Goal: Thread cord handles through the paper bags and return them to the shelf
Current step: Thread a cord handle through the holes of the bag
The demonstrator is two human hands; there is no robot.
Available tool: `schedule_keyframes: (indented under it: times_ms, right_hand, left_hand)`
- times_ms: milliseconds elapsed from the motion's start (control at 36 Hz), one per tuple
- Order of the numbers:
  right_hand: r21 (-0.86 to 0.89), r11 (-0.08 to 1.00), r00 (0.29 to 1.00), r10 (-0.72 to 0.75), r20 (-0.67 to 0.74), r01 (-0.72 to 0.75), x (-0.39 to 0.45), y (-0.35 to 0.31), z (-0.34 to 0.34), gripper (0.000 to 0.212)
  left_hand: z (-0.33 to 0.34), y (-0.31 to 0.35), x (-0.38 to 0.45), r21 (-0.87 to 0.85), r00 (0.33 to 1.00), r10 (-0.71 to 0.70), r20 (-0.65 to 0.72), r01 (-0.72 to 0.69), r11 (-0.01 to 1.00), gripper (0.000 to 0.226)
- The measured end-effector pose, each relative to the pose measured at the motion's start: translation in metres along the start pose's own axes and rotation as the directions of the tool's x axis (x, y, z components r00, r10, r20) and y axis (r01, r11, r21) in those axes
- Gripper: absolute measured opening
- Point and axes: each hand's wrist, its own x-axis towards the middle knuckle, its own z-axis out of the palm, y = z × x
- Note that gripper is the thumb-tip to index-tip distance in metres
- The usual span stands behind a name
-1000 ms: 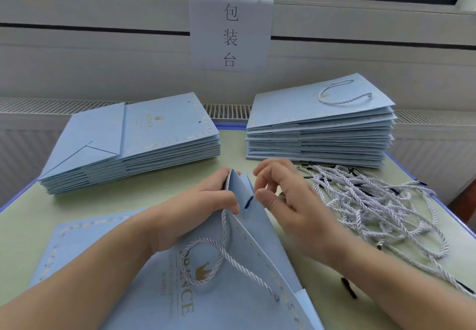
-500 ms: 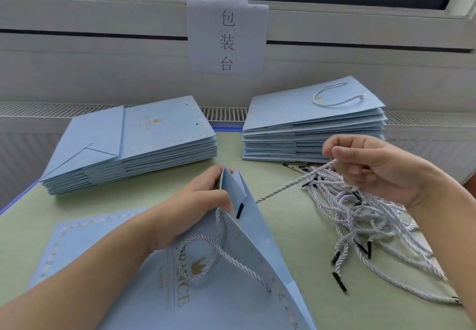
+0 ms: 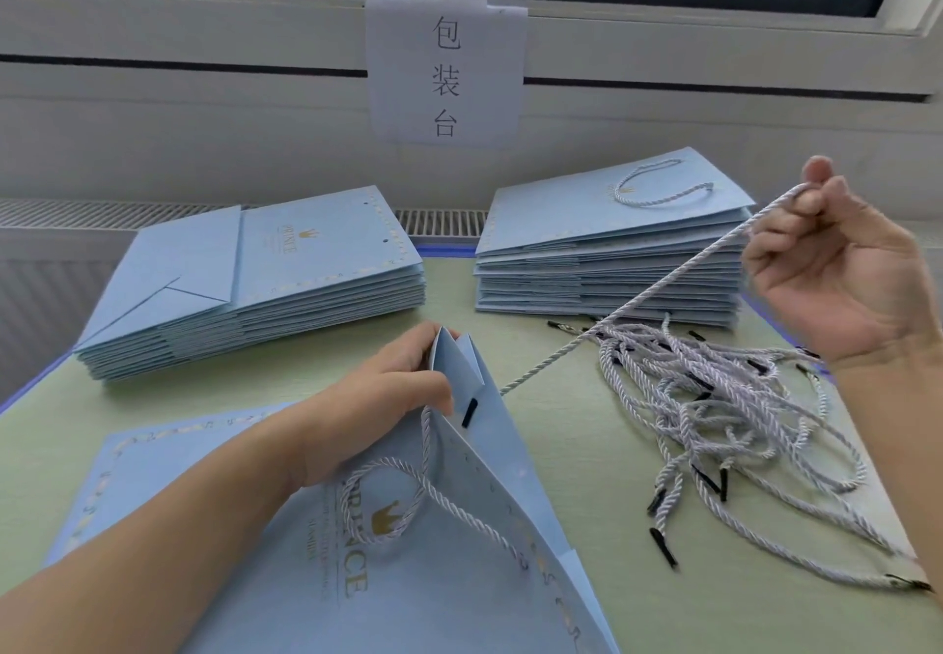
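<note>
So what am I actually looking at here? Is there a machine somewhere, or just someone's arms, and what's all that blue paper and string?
No machine: these are a person's two bare hands, filmed by a camera worn on their head, looking down at a pale green table. The left hand grips the top edge of an open light blue paper bag, which already has one white twisted cord handle. The right hand, raised, pinches a white twisted cord stretched taut from the bag's far side. Beside it lies a tangled pile of loose white cords with black tips. Behind are two stacks of flat blue bags: the left stack shows empty holes, the right stack has a handle on top.
</note>
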Motion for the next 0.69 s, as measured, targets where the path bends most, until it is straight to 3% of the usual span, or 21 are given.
schedule_keyframes:
  times_ms: [111,194,278,333,417,472,556,694]
  right_hand:
    - [0.025,1.0,0.995,0.002,0.1,-0.005,0.0,0.0,0.015,0.037]
    - [0.071,0.997,0.996,0.002,0.093,-0.009,-0.002,0.002,0.027,0.04]
    - [0.102,0.995,0.999,-0.024,0.035,0.021,-0.003,-0.002,0.036,0.044]
    - [0.016,0.999,0.998,-0.05,-0.036,0.051,-0.003,-0.005,0.043,0.037]
    - [-0.298,0.953,0.98,-0.115,-0.16,0.063,-0.005,-0.007,0.052,0.01]
    - [-0.41,0.911,0.979,-0.128,-0.156,0.053,-0.006,-0.004,0.052,0.015]
    - [-0.455,0.89,0.996,-0.053,-0.078,0.012,-0.011,0.009,0.054,0.029]
    - [-0.478,0.845,0.96,0.28,0.015,-0.24,-0.035,0.052,0.078,0.004]
  left_hand:
    - [0.001,0.0,-0.001,0.0,1.0,0.007,-0.007,-0.007,1.0,0.041]
    - [0.002,0.0,0.0,-0.003,1.0,0.004,-0.011,-0.004,1.0,0.043]
    - [-0.001,0.001,0.002,0.006,1.0,-0.022,-0.018,0.022,1.0,0.062]
    - [-0.004,0.001,0.002,0.018,0.999,-0.032,-0.023,0.033,0.999,0.07]
    - [-0.008,0.002,0.001,0.005,0.999,-0.04,-0.012,0.04,0.999,0.067]
    - [-0.01,0.002,-0.001,0.009,0.999,-0.037,0.002,0.037,0.999,0.068]
    - [-0.012,0.001,-0.002,-0.019,0.999,-0.028,0.015,0.029,0.999,0.068]
    - [-0.023,0.005,-0.008,-0.058,0.999,0.027,-0.035,-0.029,0.998,0.068]
